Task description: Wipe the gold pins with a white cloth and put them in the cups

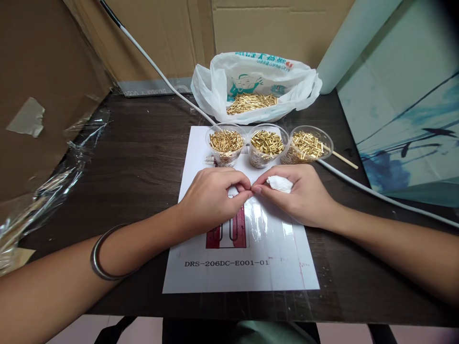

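My left hand (pixel 217 193) and my right hand (pixel 299 193) meet fingertip to fingertip above a printed sheet (pixel 229 279). Both are pinched closed, and whatever sits between the fingertips is too small to make out. A crumpled white tissue (pixel 279 184) is tucked in my right hand, between thumb and palm. Just beyond my hands stand three clear plastic cups in a row: the left cup (pixel 225 143) with thin gold-coloured pins, the middle cup (pixel 267 144) and the right cup (pixel 308 145) with short gold-coloured metal pieces.
Behind the cups a white plastic bag (pixel 297 98) lies open, holding many long gold-coloured pins (pixel 253 102). A thin wooden stick (pixel 344 160) and a white cable (pixel 373 188) lie at the right. Cardboard walls (pixel 283 28) and a white roll (pixel 353 40) border the dark table (pixel 139 143).
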Demonstrator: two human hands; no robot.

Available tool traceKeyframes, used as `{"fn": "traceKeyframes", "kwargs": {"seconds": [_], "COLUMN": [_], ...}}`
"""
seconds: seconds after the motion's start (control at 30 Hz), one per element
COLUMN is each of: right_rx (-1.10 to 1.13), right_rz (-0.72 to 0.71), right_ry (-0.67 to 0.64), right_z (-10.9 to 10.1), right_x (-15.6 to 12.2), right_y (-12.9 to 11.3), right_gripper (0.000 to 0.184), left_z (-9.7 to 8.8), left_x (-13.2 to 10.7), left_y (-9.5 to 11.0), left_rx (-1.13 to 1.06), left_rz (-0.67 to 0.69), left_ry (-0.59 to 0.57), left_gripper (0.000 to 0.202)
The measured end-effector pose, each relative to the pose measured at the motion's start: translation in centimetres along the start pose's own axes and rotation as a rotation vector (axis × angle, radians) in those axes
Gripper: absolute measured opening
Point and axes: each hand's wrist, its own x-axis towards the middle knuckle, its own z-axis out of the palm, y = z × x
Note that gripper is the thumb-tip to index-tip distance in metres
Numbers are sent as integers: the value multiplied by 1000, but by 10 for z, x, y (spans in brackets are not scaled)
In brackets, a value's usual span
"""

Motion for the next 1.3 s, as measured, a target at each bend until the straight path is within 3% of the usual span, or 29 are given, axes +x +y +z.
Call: {"fn": "traceKeyframes", "kwargs": {"seconds": [0.63, 0.8, 1.0, 1.3], "right_rx": [-21, -73, -46, -8], "right_rz": [-16, -7, -18, -46], "right_ry": [-23, 20, -53, -116], "right_z": [1, -1, -3, -3], "right_x": [0, -2, -5, -4], "right_y": [1, -1, -2, -1], "right_gripper": [13, 30, 12, 18], "left_z": [2, 1, 2, 3], "left_x": [0, 0, -1, -1], "left_y": [-4, -2, -2, -4], "left_rx": [-59, -79, -90, -82], "left_rz": [67, 73, 80, 89], "left_ry": [14, 22, 24, 25], "left_gripper": [13, 12, 11, 11]}}
